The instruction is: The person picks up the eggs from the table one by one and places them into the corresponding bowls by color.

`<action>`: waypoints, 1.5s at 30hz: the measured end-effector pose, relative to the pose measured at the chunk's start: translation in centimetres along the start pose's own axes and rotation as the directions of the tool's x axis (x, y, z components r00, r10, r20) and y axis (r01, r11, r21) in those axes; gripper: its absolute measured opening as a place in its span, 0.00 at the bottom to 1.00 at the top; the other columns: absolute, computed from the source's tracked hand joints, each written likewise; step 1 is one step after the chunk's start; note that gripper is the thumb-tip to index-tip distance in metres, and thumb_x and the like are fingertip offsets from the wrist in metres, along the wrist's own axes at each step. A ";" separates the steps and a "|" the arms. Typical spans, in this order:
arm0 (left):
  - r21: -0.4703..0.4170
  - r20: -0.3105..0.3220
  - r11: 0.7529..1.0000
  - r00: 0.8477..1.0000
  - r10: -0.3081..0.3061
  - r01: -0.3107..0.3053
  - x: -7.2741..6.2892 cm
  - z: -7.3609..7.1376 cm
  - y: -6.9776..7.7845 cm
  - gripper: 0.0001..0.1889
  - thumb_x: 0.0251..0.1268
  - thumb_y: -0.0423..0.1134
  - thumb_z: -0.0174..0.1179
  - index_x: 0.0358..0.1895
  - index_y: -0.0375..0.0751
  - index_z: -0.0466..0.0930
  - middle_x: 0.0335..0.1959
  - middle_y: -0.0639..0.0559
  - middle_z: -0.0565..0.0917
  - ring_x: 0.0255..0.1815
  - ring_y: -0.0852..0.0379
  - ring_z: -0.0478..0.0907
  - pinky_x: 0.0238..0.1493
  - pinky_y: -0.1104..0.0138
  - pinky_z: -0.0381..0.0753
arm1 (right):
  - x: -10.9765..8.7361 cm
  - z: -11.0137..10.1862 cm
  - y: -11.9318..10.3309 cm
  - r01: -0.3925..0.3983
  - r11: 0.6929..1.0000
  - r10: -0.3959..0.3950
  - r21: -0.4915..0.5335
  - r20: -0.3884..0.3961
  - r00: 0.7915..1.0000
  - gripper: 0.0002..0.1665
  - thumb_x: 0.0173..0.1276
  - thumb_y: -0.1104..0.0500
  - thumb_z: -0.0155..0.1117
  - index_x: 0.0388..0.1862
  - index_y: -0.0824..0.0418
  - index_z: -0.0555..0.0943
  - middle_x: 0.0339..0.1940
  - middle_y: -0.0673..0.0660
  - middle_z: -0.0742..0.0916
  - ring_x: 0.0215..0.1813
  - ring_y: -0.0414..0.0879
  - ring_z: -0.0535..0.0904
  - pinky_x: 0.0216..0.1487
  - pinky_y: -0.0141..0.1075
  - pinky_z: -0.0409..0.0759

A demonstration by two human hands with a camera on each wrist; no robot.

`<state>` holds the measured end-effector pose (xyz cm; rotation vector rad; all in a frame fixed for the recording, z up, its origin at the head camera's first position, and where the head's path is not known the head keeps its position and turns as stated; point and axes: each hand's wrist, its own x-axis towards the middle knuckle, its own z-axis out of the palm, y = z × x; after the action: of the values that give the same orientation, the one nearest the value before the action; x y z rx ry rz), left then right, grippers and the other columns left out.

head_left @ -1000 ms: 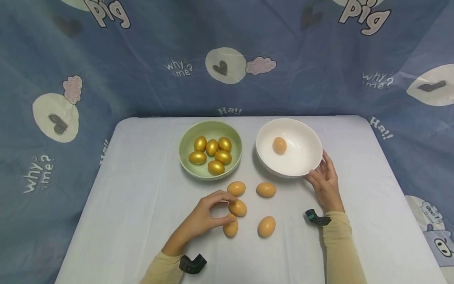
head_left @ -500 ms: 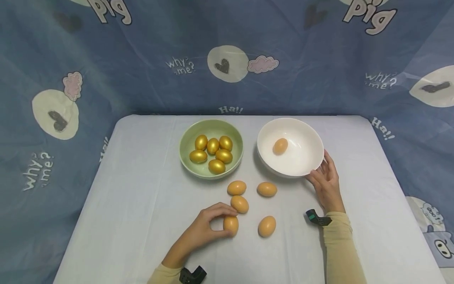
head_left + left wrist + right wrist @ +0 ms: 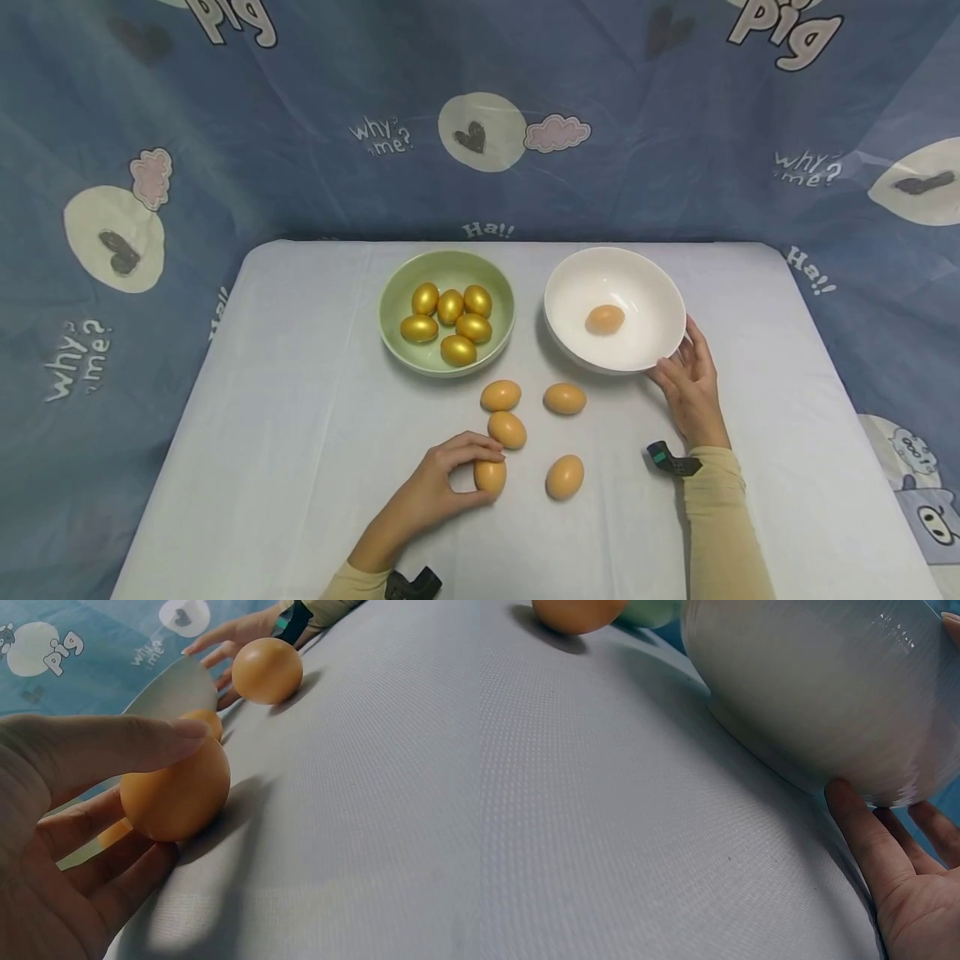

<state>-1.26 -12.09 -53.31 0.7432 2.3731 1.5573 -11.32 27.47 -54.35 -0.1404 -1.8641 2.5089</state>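
Left hand (image 3: pixel 438 483) pinches a brown egg (image 3: pixel 491 478), thumb on the near side, fingers on the far side. Egg is at the white table (image 3: pixel 262 400), just nearer the person than a slanted egg (image 3: pixel 507 430). Long axis runs roughly away from the person; cannot tell which end is narrower. Right hand (image 3: pixel 692 400) holds the white bowl (image 3: pixel 648 304) by its near right wall, fingers spread apart.

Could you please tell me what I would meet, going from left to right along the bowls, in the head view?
Green bowl holding golden eggs, white bowl holding one brown egg, then the right hand, touching that white bowl's side.
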 end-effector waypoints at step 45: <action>-0.011 0.026 0.993 0.993 0.118 -0.118 6.5 -1.9 3.2 0.24 0.53 0.30 0.79 0.56 0.44 0.87 0.61 0.46 0.85 0.69 0.51 0.77 0.75 0.66 0.77 | 0.1 -0.2 0.0 0.002 1.000 -0.002 0.001 0.009 1.000 0.49 0.74 0.71 0.59 0.85 0.43 0.53 0.88 0.55 0.56 0.83 0.49 0.64 0.68 0.36 0.82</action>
<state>-6.70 -9.29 -48.98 0.9121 2.3400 1.5915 -11.40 27.64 -54.44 -0.1279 -1.8657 2.5134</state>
